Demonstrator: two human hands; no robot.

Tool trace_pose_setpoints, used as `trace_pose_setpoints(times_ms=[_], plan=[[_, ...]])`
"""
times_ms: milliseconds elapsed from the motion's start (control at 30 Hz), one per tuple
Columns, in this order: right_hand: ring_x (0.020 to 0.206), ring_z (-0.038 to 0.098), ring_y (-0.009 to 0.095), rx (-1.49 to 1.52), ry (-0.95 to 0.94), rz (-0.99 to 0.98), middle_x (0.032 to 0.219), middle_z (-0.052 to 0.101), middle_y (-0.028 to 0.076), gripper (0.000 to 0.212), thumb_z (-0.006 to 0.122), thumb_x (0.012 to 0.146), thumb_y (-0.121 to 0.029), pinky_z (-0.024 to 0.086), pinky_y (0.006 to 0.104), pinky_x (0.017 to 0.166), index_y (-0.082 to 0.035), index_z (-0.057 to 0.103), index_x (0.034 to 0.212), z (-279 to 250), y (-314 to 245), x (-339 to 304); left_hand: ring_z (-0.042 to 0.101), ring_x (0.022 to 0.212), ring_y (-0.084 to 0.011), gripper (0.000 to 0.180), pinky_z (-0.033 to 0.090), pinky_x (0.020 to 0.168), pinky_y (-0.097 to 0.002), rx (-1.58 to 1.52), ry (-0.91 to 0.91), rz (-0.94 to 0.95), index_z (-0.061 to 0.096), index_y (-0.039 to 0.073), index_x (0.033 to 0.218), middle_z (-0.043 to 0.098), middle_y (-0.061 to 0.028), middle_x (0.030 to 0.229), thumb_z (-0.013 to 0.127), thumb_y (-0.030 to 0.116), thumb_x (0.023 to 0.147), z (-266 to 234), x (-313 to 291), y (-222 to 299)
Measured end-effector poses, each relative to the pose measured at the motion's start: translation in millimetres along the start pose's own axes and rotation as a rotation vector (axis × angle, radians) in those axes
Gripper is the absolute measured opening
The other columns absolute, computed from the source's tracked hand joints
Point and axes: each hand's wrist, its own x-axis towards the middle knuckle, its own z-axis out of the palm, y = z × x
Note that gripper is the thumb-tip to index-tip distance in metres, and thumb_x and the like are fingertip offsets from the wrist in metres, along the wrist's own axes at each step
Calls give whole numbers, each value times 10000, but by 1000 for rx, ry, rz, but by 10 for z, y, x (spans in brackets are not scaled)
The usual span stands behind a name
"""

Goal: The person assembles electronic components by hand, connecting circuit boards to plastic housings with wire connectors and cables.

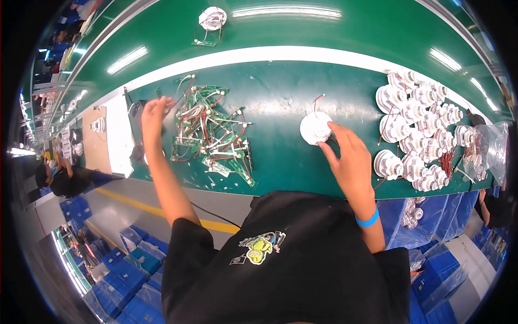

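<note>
My right hand (349, 156) rests at the near right edge of a white round lamp-like part (313, 129), thumb and fingers spread along its rim. A short red wire stands up from the far side of this part. My left hand (155, 116) is raised over the left end of the green bench, fingers bunched together; anything between them is too small to make out. Beside it, to the right, lies a tangled pile of green circuit boards (210, 129) with red, black and white wires.
Many stacked white round parts (413, 121) crowd the bench's right end, near a clear plastic bag (492, 151). Beyond a white ledge (280, 54), another white part (212, 19) sits wired to a board. A brown board (95, 141) lies far left; blue crates (121, 278) stand below.
</note>
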Motion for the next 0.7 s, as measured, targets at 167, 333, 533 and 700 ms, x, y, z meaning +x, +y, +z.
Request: trace_pose_setpoints(times_ms=[167,333,533,700], plan=[[884,620,307,41,-12,99,1021,635,119,391,728,794,-175,498,401,751,-42,588,1133,31,-20,8,689,753,-237,603,549,700,-303,-151,135,92,340,105,1371,651,-153,974,673,264,894,-191,-139,167],[841,625,336,288,103,135,958,637,133,344,700,819,-171,502,397,716,-33,597,1117,11,58,68,497,633,-108,368,534,675,-297,-198,39,-12,449,155,1278,480,-47,805,543,332,969,-91,-607,656],[865,641,193,419,33,334,952,690,103,321,642,901,-219,492,291,773,-31,634,1162,168,301,541,545,795,-131,345,527,786,-320,-332,-106,-13,455,79,1262,506,-43,897,545,243,973,-34,-512,577],[893,608,111,1228,114,393,997,694,63,216,634,913,-181,470,266,813,-3,659,1034,288,311,619,554,840,-105,427,475,759,-244,-136,-52,300,457,52,1274,535,-28,884,634,31,885,-19,-458,340]])
